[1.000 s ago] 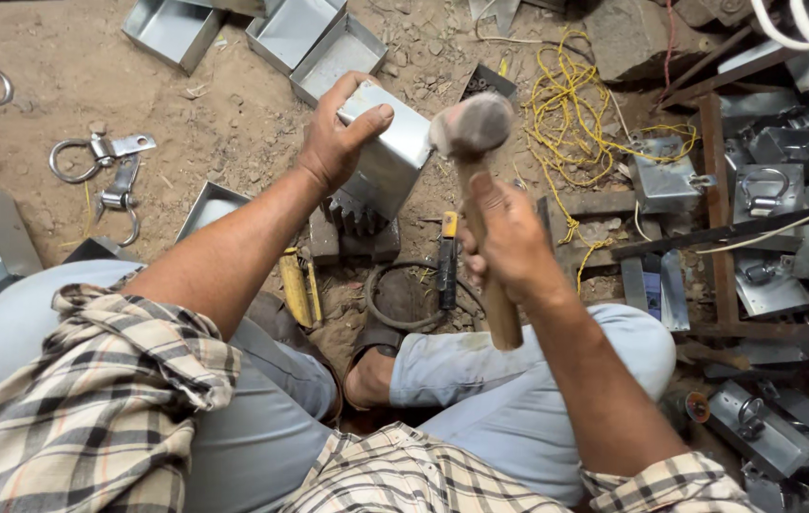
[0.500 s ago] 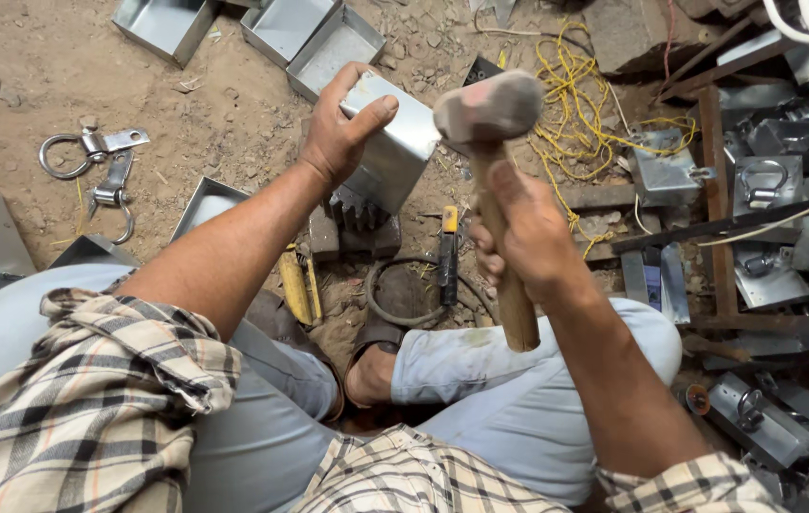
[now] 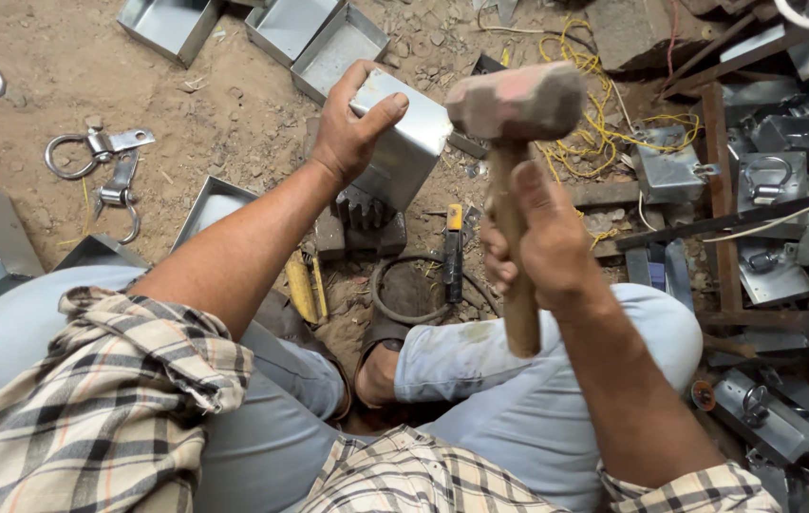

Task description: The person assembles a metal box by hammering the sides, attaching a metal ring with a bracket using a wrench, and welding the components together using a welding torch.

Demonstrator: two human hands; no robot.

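Note:
My left hand (image 3: 352,128) grips the top of a bent sheet-metal box (image 3: 404,150), holding it tilted on a dark toothed gear block (image 3: 362,217) on the dirt floor. My right hand (image 3: 542,242) is closed around the wooden handle of a heavy mallet (image 3: 517,103), whose worn head is raised high, just right of the box. I sit cross-legged in light trousers and a checked shirt, one sandalled foot (image 3: 384,366) tucked under.
Finished metal trays (image 3: 329,43) lie at the far side, more (image 3: 215,204) to the left. Shackles (image 3: 105,166) rest on the dirt. Yellow wire (image 3: 604,133), a screwdriver (image 3: 453,252), a rubber ring (image 3: 414,290) and piles of metal parts (image 3: 775,209) crowd the right.
The mallet has risen higher and closer to the camera in my right hand. My left hand keeps its hold on the box, which stays on the gear block.

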